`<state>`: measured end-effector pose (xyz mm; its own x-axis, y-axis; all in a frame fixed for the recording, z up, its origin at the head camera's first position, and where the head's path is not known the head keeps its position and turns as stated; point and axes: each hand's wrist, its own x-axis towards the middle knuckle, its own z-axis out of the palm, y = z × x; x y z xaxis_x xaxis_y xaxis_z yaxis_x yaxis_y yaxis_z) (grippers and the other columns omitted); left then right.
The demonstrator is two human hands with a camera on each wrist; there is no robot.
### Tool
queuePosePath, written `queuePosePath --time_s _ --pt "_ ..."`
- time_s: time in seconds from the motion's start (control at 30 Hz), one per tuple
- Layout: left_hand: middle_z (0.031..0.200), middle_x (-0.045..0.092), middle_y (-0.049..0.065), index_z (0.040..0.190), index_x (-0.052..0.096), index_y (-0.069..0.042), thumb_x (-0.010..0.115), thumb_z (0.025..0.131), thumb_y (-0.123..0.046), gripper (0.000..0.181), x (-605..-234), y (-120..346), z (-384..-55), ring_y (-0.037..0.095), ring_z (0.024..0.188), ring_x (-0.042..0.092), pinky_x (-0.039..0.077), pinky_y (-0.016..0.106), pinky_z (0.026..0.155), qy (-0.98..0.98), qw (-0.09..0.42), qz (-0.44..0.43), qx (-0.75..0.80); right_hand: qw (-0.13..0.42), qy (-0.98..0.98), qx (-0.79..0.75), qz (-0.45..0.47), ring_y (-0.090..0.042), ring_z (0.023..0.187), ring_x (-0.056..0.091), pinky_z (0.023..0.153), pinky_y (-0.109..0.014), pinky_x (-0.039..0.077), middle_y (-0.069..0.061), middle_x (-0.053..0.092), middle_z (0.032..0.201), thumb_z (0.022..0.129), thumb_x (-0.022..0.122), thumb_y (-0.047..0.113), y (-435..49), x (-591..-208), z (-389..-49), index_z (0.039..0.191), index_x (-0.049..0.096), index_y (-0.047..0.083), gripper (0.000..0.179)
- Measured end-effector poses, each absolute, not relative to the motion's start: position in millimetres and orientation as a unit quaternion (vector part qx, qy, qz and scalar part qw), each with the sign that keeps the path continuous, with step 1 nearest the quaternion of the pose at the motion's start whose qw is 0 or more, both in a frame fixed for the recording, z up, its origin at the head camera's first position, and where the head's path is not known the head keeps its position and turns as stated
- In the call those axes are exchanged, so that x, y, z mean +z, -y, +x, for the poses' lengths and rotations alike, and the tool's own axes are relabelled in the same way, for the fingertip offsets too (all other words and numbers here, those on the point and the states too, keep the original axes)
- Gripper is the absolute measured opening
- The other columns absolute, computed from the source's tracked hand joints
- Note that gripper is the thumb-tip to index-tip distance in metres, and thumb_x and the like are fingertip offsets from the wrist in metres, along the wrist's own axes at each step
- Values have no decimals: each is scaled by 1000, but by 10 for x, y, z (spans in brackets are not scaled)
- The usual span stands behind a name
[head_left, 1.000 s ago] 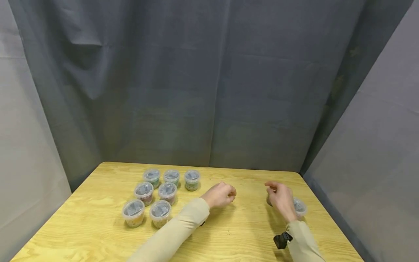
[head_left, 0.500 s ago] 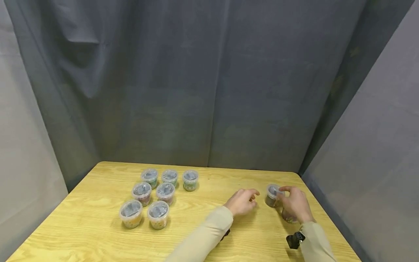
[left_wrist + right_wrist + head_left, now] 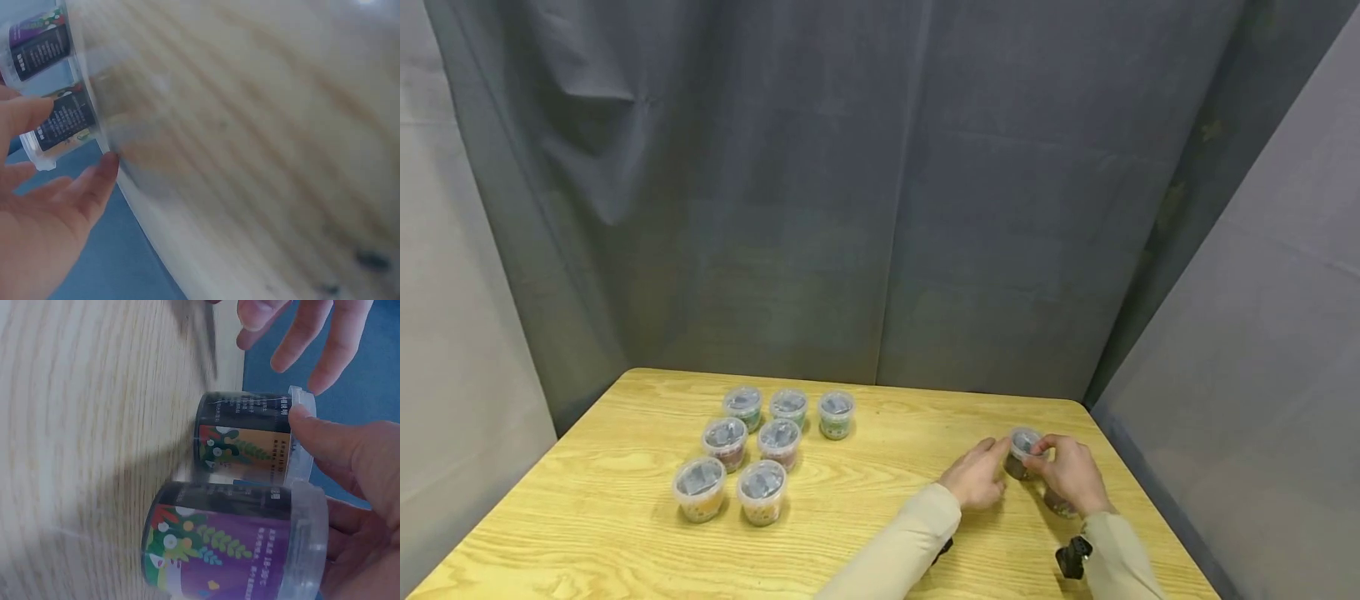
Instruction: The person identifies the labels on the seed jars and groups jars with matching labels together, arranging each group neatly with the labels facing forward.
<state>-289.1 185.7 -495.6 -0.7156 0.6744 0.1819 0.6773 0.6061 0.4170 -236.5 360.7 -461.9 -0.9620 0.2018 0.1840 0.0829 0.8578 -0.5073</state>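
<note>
My right hand (image 3: 1075, 475) pinches the clear lid rim of a small round tub (image 3: 1019, 465) at the table's right side, thumb on the near edge. In the right wrist view this lidded tub (image 3: 244, 440) has a black and orange label with plant drawings. Beside it stands a second tub (image 3: 225, 550) with a purple label, partly under my right hand in the head view. My left hand (image 3: 977, 479) reaches in from the left, fingers extended close to the first tub. The left wrist view has its thumb and fingers (image 3: 94, 181) spread around that tub; contact is unclear.
Several more lidded tubs stand in rows on the left of the wooden table (image 3: 647, 558), such as an orange-labelled one (image 3: 700, 492) and a green one (image 3: 837, 417). A grey curtain (image 3: 775, 208) hangs behind, with pale cloth at both sides.
My left hand has moved right across the table to the first tub. My right hand has shifted right, then lowered its thumb and finger onto that tub's lid.
</note>
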Motion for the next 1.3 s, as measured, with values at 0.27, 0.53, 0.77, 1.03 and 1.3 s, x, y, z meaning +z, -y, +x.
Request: queuePosePath --time_s 0.27,0.53,0.77,1.03,1.3 --pt "156 37 0 155 28 -29 65 93 -20 73 -4931 -1736 -2937 15 138 44 45 29 107 894 -8 -377 -241 145 959 240 -29 -10 44 32 43 -27 31 0 52 58 88 74 25 -3531 -4655 -2431 93 66 10 17" --pt "159 31 -2 156 27 -23 62 96 -24 68 -4739 -1569 -2941 17 141 39 43 32 110 867 4 -410 -284 200 948 246 18 -11 48 37 52 -29 41 -7 70 86 89 73 26 -3437 -4588 -2421 94 67 13 16" --pt "159 32 -1 157 23 -23 61 97 -31 71 -4647 -1342 -2943 18 142 39 41 36 111 850 10 -403 -339 234 929 280 61 -40 103 67 87 -56 54 -10 73 100 86 76 23 -3268 -4497 -2464 85 68 15 11" --pt "151 45 -2 155 27 -26 64 94 -42 72 -4656 -1035 -2965 22 133 49 48 39 103 833 -26 -358 -420 188 921 338 52 -39 108 66 88 -50 56 -15 70 115 88 74 23 -3072 -4481 -2506 87 70 16 9" --pt "140 57 2 143 50 -16 64 96 -26 51 -4601 -701 -3028 26 124 58 51 33 100 834 -5 -351 -425 159 909 380 61 -41 120 59 93 -48 54 -22 64 127 88 74 24 -2819 -4466 -2544 85 68 13 13"
